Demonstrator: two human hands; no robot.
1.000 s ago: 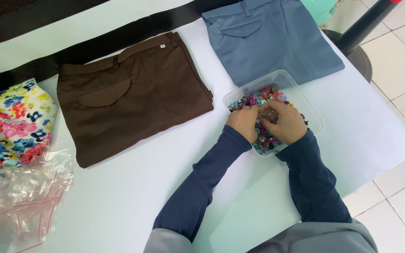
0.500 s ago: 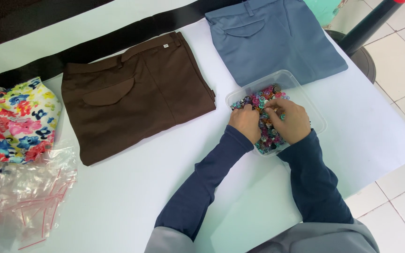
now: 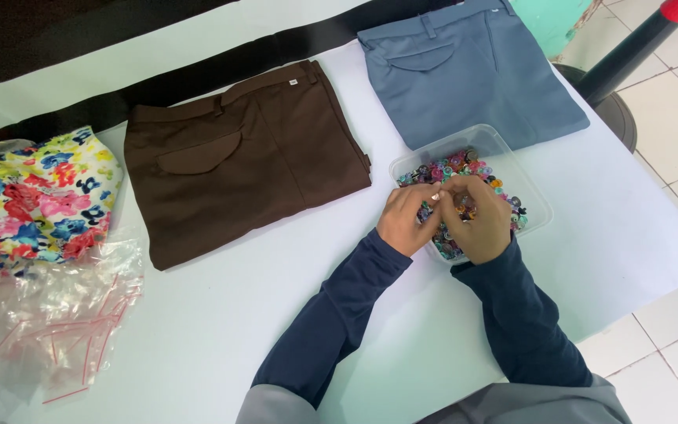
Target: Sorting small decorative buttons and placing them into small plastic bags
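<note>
Left hand (image 3: 407,218) and right hand (image 3: 479,218) close together over clear plastic container (image 3: 529,187) of colourful buttons (image 3: 453,166), fingers curled, pinching small buttons, on white table (image 3: 213,314), brown trousers (image 3: 245,157) nearby

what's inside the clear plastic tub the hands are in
The clear plastic tub holds a heap of small multicoloured buttons. The left hand and right hand cover the middle of the heap.

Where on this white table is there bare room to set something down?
Bare white table lies between the brown folded trousers, crumpled plastic bags and left sleeve; another patch right of the clear tub of coloured buttons. Crowded around both hands and blue-grey trousers.
</note>
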